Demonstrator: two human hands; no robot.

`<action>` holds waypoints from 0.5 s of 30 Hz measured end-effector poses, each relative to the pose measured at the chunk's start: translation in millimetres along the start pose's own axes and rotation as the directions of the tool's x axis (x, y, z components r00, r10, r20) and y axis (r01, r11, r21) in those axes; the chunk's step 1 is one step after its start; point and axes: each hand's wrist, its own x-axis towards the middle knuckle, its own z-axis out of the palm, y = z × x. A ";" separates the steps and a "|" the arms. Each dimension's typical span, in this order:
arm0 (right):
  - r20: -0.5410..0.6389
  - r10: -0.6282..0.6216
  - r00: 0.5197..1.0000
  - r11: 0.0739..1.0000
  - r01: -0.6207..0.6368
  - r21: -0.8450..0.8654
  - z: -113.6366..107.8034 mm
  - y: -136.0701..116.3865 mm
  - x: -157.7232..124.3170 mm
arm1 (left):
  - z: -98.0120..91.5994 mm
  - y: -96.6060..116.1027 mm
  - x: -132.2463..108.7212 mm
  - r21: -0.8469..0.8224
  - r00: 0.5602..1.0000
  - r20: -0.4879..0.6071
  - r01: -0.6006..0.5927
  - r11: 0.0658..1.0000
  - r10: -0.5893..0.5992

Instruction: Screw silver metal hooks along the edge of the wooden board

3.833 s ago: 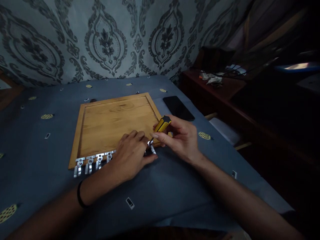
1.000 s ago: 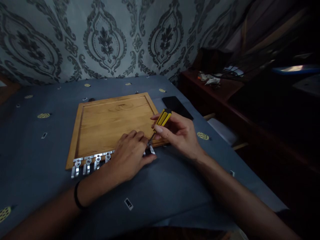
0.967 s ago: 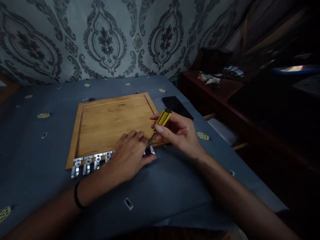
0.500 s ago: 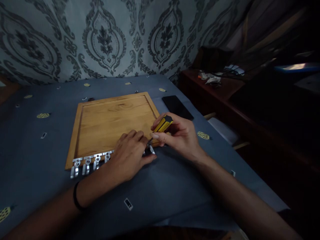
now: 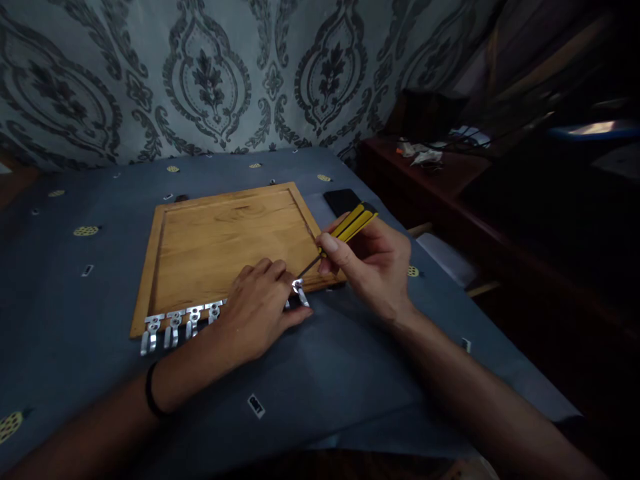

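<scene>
A wooden board [image 5: 230, 237] with a raised border lies on the blue-grey cloth. Along its near edge runs a silver hook rail [image 5: 194, 323] with several double hooks, its middle hidden under my left hand [image 5: 263, 307]. That hand is closed over the rail and board edge, fingers curled on top and thumb by the right-end hook [image 5: 301, 293]. My right hand [image 5: 375, 267] grips a yellow and black screwdriver [image 5: 354, 223] between thumb and fingers. Its shaft slants down left, and the tip meets the rail near the right-end hook.
A black phone [image 5: 342, 201] rests right of the board, partly behind my right hand. Beyond the table's right side stands a dark red wooden surface [image 5: 390, 155] with crumpled wrappers [image 5: 426, 157] and cables. A patterned curtain [image 5: 273, 73] hangs behind the table.
My right hand has moved right and back from the rail, tipping the screwdriver handle to the right. More of its shaft and the right-end hook now shows. My left hand stays put.
</scene>
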 end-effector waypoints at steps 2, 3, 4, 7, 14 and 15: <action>0.033 -0.013 0.999 1.000 0.014 -0.026 -1.1 0.4 -0.4 | 0.4 -0.1 -0.2 -0.003 1.000 -0.012 -0.010 1.000 0.010; 0.051 -0.018 0.999 0.999 0.020 -0.043 -1.5 1.2 -0.7 | 0.5 -0.1 -0.3 -0.004 1.000 -0.014 -0.011 1.000 0.011; 0.068 -0.024 0.997 0.997 0.028 -0.065 -1.8 2.3 -1.2 | 0.5 0.0 -0.4 -0.005 1.000 -0.013 -0.009 1.000 0.009; 0.089 -0.041 0.995 0.990 0.052 -0.131 -2.3 5.5 -2.4 | 0.3 0.3 -0.5 -0.005 1.000 -0.002 -0.001 1.000 0.001; 0.104 -0.054 0.993 0.983 0.071 -0.170 -1.8 8.4 -2.4 | 0.0 0.2 -0.7 -0.019 1.000 0.001 0.001 1.000 -0.001; 0.111 -0.052 0.992 0.983 0.071 -0.170 -1.9 8.8 -2.4 | 0.0 0.1 -0.8 -0.021 1.000 0.002 0.000 1.000 0.000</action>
